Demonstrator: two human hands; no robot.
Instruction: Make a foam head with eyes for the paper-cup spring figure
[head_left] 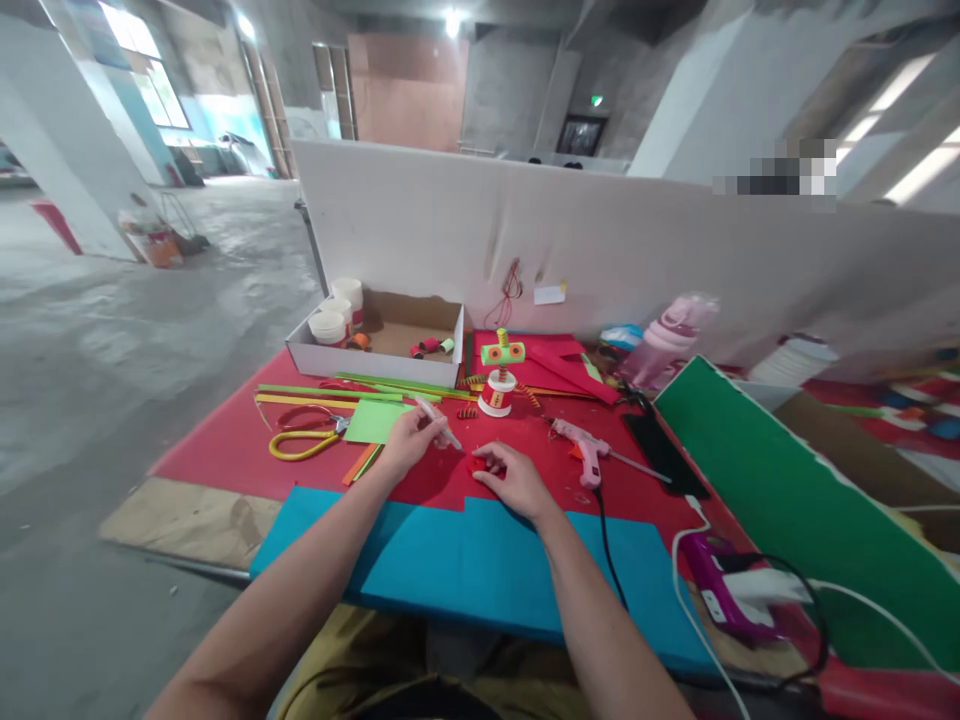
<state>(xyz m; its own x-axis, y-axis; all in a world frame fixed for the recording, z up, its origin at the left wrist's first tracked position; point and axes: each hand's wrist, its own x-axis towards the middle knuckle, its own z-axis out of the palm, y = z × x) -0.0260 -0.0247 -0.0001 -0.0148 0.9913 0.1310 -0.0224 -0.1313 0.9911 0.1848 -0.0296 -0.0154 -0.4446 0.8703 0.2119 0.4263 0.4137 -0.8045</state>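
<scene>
My left hand (409, 438) is closed round a slim white pen (450, 432), whose tip slants down to the right. Close beside it, my right hand (517, 480) pinches a small red piece (477, 464) against the red tabletop; its shape is partly covered by my fingers. Just beyond both hands stands a little figure (497, 385) made from a white and red cup, with a coiled neck and a light green roll as its head. A light green paper sheet (369, 422) lies beside my left hand, next to yellow-handled scissors (304, 445).
A pink glue gun (589, 452) lies to the right, its black cord crossing the blue sheet (420, 555). A shallow box (375, 367) with cups and small rolls stands behind. Paper strips (330, 393), a phone (660, 450), a pink bottle (671, 340) and a green panel (795, 520) surround the work area.
</scene>
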